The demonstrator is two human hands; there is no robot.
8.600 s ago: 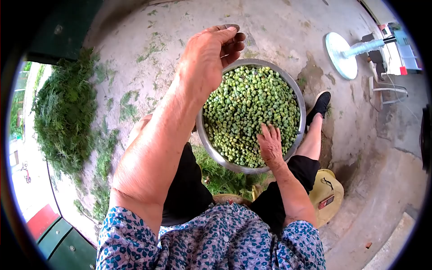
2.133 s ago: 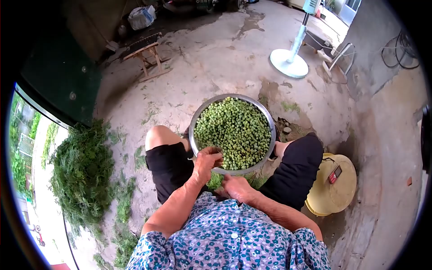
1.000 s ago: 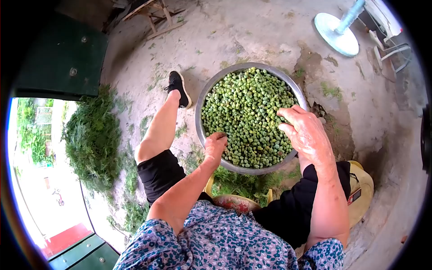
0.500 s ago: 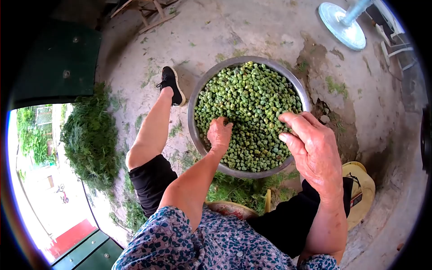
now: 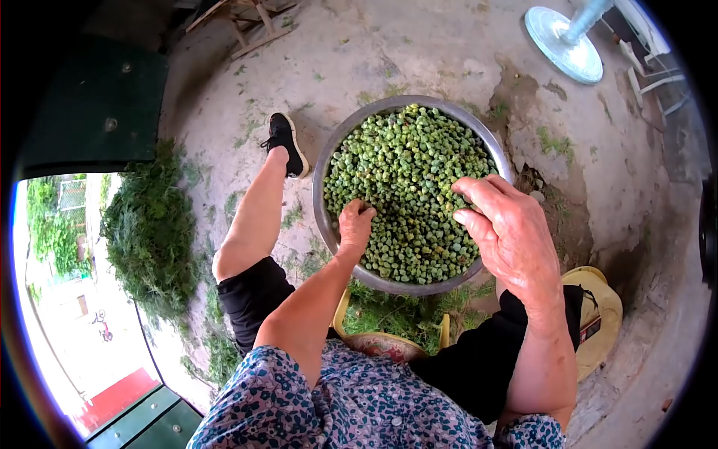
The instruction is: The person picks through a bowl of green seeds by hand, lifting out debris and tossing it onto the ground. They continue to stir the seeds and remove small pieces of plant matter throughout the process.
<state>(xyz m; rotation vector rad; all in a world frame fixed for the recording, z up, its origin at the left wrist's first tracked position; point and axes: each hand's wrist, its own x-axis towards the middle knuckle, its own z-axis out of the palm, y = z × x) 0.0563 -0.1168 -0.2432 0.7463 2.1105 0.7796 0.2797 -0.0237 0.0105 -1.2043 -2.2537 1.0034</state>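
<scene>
A wide metal basin point(image 5: 336, 136) is heaped with small, knobbly green cones point(image 5: 419, 161). At the left side of the heap, my left hand point(image 5: 356, 227) is closed, fingers curled down against the cones. Its fingertips are partly hidden, so what they hold cannot be made out. My right hand point(image 5: 512, 232) hovers over the basin's right side, fingers bent. A gap shows between its thumb and index finger, with no object visible there; the other fingers are mostly hidden behind the hand.
Below the basin, feathery green sprigs point(image 5: 389, 314) lie beside a patterned round object point(image 5: 383, 346). A larger pile of greenery point(image 5: 149, 232) is at left. My black shoe point(image 5: 283, 142) stands left of the basin, a yellow hat-like item point(image 5: 602, 329) lies right, and a pale round stand point(image 5: 562, 49) is far right.
My left hand has shifted slightly left and down within the cones. My right hand has moved a little left and up, further over the basin.
</scene>
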